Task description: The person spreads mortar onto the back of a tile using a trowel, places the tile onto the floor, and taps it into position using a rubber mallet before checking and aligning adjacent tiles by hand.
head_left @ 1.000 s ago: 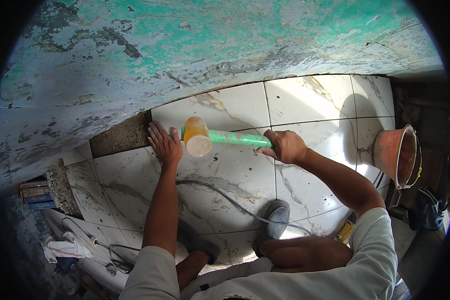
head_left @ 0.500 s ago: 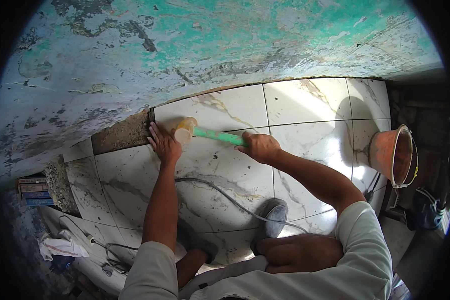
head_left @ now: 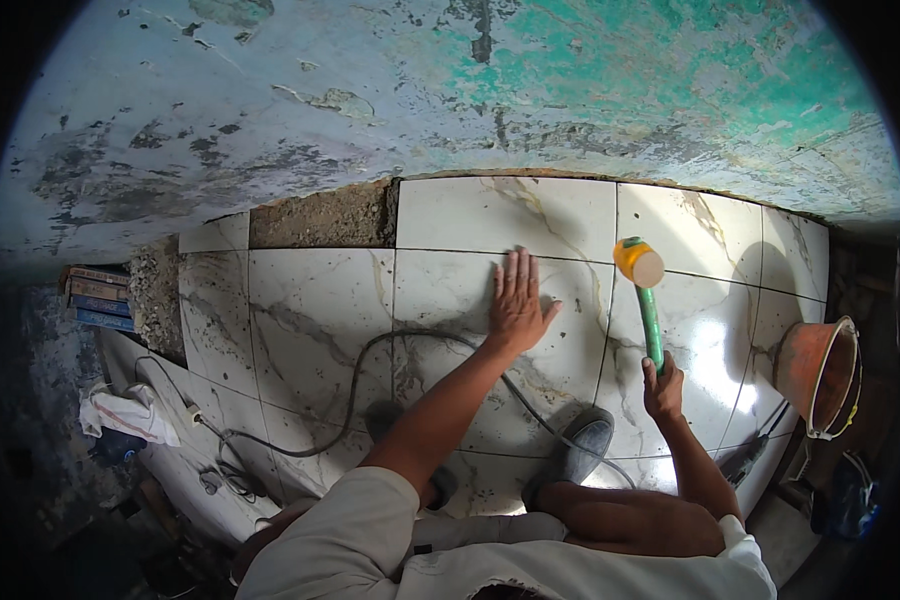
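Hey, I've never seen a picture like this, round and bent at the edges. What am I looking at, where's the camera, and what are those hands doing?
The camera sits on a person's head and looks down, so you see their own arms coming in from the bottom. Its wide lens bends straight lines near the rim. No machine here, just two bare hands. The person crouches on a floor of white marbled tiles beside a worn, peeling green wall. The left hand lies flat, fingers spread, on one tile. The right hand grips the green handle of a mallet with a yellow head, held above the tiles. A grey cable snakes across the floor, an orange bucket stands at the right, and one patch by the wall has bare mortar and no tile.
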